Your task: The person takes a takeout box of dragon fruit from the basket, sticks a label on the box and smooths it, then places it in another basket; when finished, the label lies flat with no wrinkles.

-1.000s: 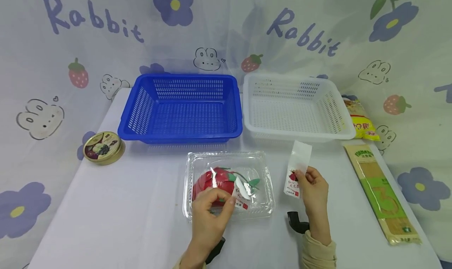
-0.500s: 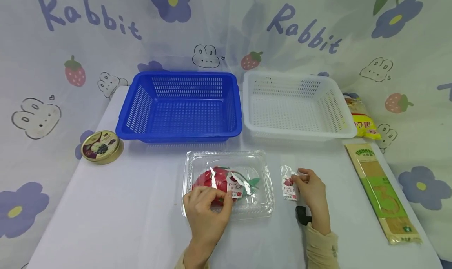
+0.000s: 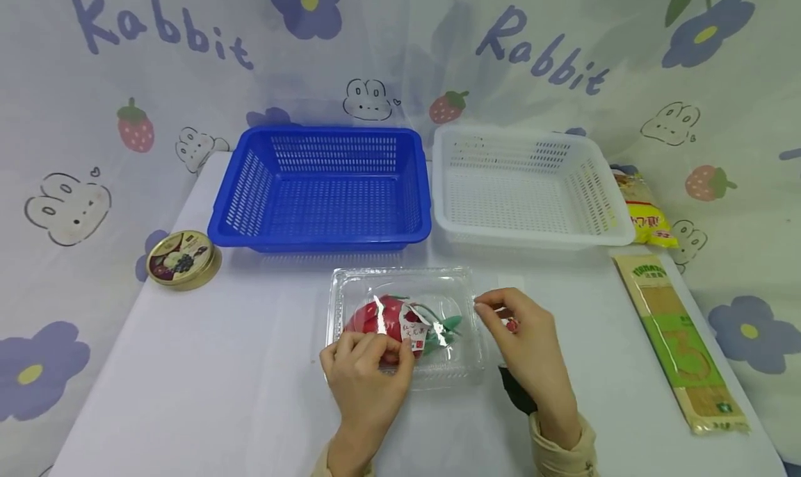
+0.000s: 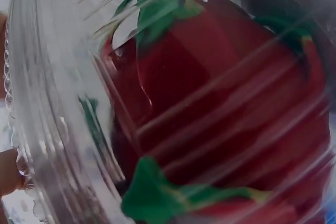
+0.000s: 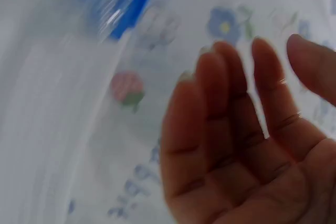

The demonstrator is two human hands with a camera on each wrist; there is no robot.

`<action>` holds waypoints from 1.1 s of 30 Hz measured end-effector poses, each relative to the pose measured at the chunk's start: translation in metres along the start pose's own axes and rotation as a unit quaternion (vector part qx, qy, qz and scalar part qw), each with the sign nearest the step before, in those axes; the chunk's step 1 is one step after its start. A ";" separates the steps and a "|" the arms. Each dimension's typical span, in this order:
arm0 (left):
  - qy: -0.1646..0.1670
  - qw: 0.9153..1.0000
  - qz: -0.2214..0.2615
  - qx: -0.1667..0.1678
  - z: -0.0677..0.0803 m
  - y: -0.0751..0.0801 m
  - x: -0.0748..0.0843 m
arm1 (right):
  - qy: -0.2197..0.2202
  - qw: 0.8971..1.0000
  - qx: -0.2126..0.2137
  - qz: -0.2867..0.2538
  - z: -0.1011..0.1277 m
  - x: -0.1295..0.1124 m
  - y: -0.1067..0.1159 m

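Observation:
A clear plastic clamshell box lies at the table's front middle, with a red dragon fruit with green leaves and a small label inside. My left hand has its fingers curled over the box's front left corner and holds it. In the left wrist view the red fruit fills the frame behind the ribbed clear plastic. My right hand touches the box's right rim with relaxed fingers. Its palm is empty in the right wrist view. A small printed packet lies on the table, mostly hidden under that hand.
Behind the box stand a blue basket and a white basket, side by side. A round tin sits at the left. A long green noodle pack and a yellow packet lie at the right edge.
My right hand lowered the small packet onto the table, let it go and moved left to the box's right rim. My left hand stayed at the box's front.

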State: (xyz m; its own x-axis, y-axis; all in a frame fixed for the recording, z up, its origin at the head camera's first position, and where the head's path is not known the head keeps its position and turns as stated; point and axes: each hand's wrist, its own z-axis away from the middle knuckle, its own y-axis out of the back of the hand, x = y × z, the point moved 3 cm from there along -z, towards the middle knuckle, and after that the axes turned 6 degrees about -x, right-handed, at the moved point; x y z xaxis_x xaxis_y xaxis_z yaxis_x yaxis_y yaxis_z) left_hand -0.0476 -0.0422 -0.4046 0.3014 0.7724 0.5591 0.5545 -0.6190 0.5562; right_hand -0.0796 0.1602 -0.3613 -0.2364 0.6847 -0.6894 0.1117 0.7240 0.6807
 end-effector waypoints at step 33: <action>-0.030 0.977 -0.177 -0.114 -0.001 -0.011 -0.006 | 0.106 0.968 0.030 0.226 0.021 -0.019 -0.092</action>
State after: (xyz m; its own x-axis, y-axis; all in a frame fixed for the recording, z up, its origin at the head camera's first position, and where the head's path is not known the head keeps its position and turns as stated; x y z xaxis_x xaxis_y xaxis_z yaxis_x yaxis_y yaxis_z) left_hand -0.0563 -0.0402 -0.4135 0.1707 0.9464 0.2742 0.4473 -0.3223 0.8343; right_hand -0.0648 0.0825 -0.4165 -0.3424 0.9044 -0.2546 0.3049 0.3633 0.8804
